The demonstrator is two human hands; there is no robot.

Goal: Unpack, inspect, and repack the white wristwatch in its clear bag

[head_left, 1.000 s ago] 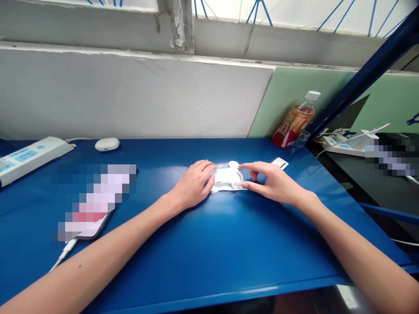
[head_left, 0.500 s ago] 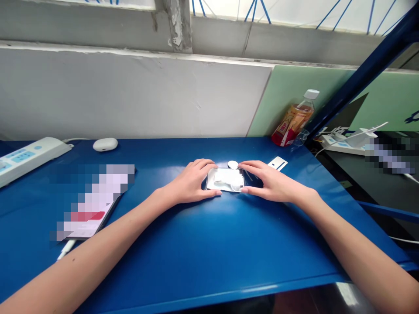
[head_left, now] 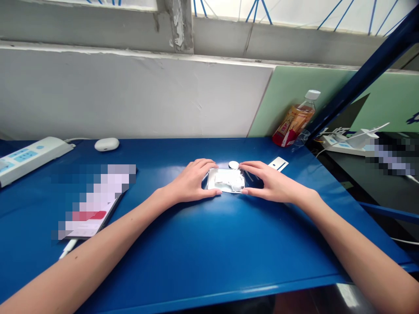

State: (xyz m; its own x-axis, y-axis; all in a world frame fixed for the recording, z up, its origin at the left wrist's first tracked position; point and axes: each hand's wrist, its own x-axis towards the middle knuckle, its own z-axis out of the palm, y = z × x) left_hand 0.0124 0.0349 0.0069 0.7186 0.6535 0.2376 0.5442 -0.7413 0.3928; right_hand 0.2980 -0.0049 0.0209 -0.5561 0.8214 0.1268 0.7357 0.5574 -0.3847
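Observation:
A small silvery packet [head_left: 225, 180] lies flat on the blue table [head_left: 209, 240], with something whitish showing in its middle. My left hand [head_left: 196, 181] rests at its left end, thumb along the near edge and fingers by the far edge, spread apart. At the right end is my right hand [head_left: 262, 181], its thumb and fingers also apart, the tips at the packet's edge. A white round disc [head_left: 233, 165] lies just beyond the packet, near my right fingertips. Behind my right hand sits a white flat card-like piece [head_left: 279, 164] with a dark slot.
A phone [head_left: 98, 205] with a white cable lies at the left. Behind it are a white earbud case [head_left: 106, 144] and a power strip [head_left: 32, 159]. A drink bottle [head_left: 294, 120] leans near the back right corner, beside a blue metal post [head_left: 356, 83].

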